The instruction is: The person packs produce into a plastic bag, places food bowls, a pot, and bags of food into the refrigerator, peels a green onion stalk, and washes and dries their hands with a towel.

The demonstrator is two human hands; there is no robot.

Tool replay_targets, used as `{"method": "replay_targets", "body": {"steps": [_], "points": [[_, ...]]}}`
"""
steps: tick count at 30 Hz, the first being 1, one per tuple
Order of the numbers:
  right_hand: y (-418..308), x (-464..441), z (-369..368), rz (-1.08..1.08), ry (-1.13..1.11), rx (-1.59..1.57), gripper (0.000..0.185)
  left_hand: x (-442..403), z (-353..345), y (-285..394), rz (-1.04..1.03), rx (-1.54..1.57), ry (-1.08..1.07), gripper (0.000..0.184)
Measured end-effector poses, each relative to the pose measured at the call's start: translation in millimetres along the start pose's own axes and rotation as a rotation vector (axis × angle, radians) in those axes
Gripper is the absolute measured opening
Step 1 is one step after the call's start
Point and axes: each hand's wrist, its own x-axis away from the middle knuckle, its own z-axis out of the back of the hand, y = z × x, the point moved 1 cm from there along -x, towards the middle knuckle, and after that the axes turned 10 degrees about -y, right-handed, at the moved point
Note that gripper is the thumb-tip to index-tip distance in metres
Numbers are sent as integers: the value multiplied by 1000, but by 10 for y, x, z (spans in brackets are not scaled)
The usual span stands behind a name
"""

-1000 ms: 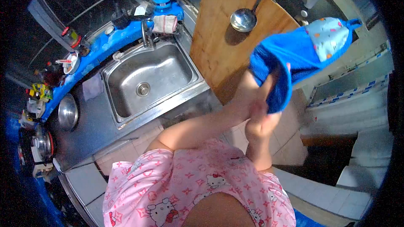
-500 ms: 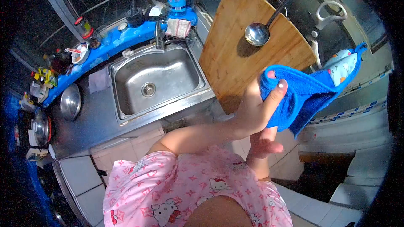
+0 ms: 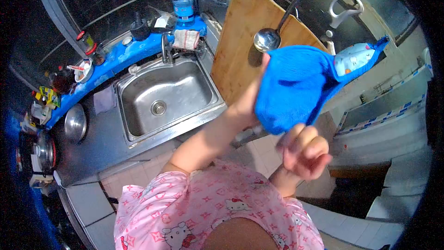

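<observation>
A blue towel (image 3: 293,88) with a light patterned top part (image 3: 354,59) hangs from its corner loop at the right. My left hand (image 3: 252,104) is at the towel's left edge, mostly hidden behind the cloth, with a fingertip showing at the upper left corner. Just under the towel's lower edge is my right hand (image 3: 306,153), its fingers loosely curled and nothing visible in them. Its topmost knuckles touch or nearly touch the cloth.
A steel sink (image 3: 171,95) with a faucet (image 3: 165,48) lies left of the hands. Behind the towel stand a wooden board (image 3: 238,51) and a hanging ladle (image 3: 267,40). A blue ledge (image 3: 120,62) holds bottles and jars. A metal lid (image 3: 75,122) sits on the counter.
The towel has swung left and opened out wide, covering most of my left hand. My right hand has come down from beneath the cloth, and its fingers have curled.
</observation>
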Motion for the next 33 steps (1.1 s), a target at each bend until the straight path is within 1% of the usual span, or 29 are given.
{"method": "replay_targets", "body": {"steps": [1,2,3,5,7,8,10,11,12,13,15,16,19,20,22,23,25,27,28,29,30,33], "points": [[27,-17,42,-43,-108,-418,51,-17,-13,-98,2,-16,-22,50],[141,-119,80,-76,-251,-703,49,-22,-21,-177,3,-54,-30,47],[254,-218,119,-154,-380,-974,47,-4,-23,-232,10,-132,-37,44],[358,-291,109,-234,-267,-1219,46,36,9,-236,23,-309,-60,38],[410,-278,161,-278,-202,-1039,46,51,100,-180,-1,-559,-99,31],[412,-242,196,-295,-196,-869,45,44,130,-162,-32,-672,-117,29],[422,-152,283,-316,-227,-579,45,43,224,-196,-103,-797,-81,23],[434,-111,314,-320,-246,-465,44,41,254,-235,-130,-806,-31,20],[435,-77,344,-316,-262,-408,44,16,269,-293,-122,-754,68,21],[442,-50,380,-314,-273,-375,44,37,302,-291,-14,-664,146,20],[445,-7,445,-311,-289,-307,43,50,105,-148,181,-459,322,19],[453,16,470,-305,-295,-272,43,185,-17,-143,95,-596,224,18],[450,37,521,-276,-326,-160,42,216,-152,-186,16,-696,296,16],[440,11,539,-261,-352,-108,42,204,-124,-178,55,-618,232,16],[348,-63,522,-233,-426,83,41,209,-23,-145,115,-690,178,17],[251,-141,467,-241,-470,233,43,228,51,-106,133,-841,187,19],[216,-66,559,-244,-283,144,42,231,108,-86,71,-1109,247,21],[325,308,813,-209,171,-340,36,220,84,-75,-94,-1335,354,18],[344,376,846,-206,259,-439,36,227,5,-15,-210,-1713,225,19],[354,389,826,-223,288,-461,35,240,-109,38,-339,-2081,77,20],[369,385,781,-229,309,-477,35,272,-188,25,-295,-2121,43,33],[442,280,618,-219,355,-411,35,251,-442,4,-257,-1842,-122,45]]}}
